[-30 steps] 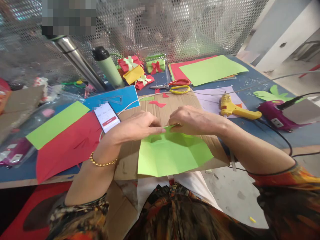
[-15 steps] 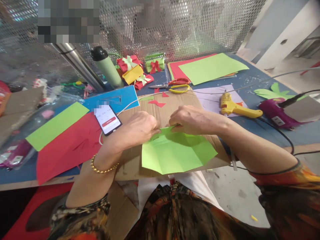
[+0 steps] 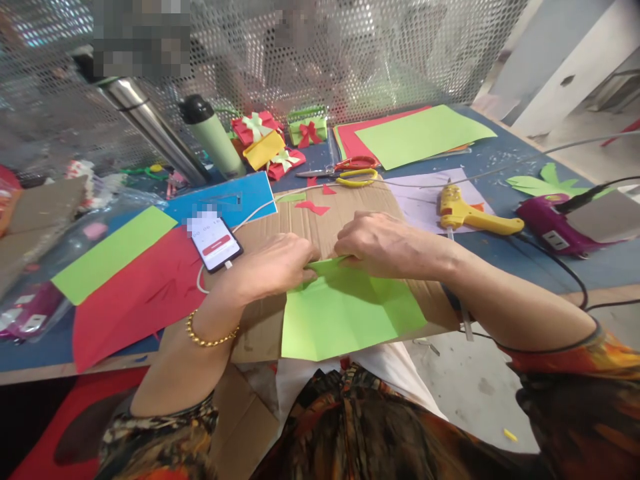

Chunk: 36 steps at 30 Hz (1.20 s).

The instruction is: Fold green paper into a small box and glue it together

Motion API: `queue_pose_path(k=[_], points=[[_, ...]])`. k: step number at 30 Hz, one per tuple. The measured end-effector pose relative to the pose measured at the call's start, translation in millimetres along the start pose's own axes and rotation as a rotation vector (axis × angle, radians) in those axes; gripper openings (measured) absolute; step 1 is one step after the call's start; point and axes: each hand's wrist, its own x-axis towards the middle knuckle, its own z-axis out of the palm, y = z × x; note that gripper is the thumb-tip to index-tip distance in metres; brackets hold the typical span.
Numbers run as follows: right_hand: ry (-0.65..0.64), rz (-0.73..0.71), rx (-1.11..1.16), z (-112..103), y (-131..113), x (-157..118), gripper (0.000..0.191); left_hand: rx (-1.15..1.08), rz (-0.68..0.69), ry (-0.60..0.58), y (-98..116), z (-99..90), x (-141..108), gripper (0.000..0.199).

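A creased light green paper (image 3: pixel 345 317) lies over a cardboard sheet (image 3: pixel 260 327), its near edge by my lap. My left hand (image 3: pixel 287 261) pinches the paper's far left part, and my right hand (image 3: pixel 361 243) pinches its far edge further right. Both hands have their fingers curled, with the fingertips partly hidden. Just beyond them on the cardboard is a small red paper bow (image 3: pixel 313 207). A lit phone (image 3: pixel 215 241) rests left of my left hand.
Scissors with yellow (image 3: pixel 356 177) and red handles lie beyond the hands. At the right are a yellow glue gun (image 3: pixel 470 212) and a purple device (image 3: pixel 547 227). Red paper (image 3: pixel 135 293) is at the left. Small paper boxes (image 3: pixel 309 130) and a green bottle (image 3: pixel 213 137) stand at the back.
The green paper's near edge has dropped slightly toward me and its right corner has moved left. Both hands keep pinching the far part, shifted only slightly.
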Motion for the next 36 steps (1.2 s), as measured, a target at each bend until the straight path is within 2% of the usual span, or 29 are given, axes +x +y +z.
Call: queue_pose_path(k=[7,11,16,22,29,33,36], points=[[-0.008,-0.043,-0.009,3,-2,0,0.018,0.025,0.088,0.007,-2,2.0,0,0.021],[-0.019,-0.025,0.016,2,0,2,0.017,0.03,0.054,0.005,-1,-0.7,-2,0.019],[-0.015,-0.017,0.01,1,0,1,0.017,-0.024,0.023,-0.026,3,-8.2,-8,0.034],[-0.006,0.01,0.002,2,2,0,0.015,0.073,0.009,0.0,6,-6.2,-10,0.042],[-0.015,0.014,0.033,4,5,1,0.016,0.218,0.056,0.046,9,-1.1,-6,0.034],[0.039,-0.03,0.063,7,8,0,0.019,0.178,0.029,0.076,7,2.6,-7,0.037],[0.031,-0.023,0.047,7,8,-2,0.019,0.151,-0.018,0.089,5,3.4,-9,0.037]])
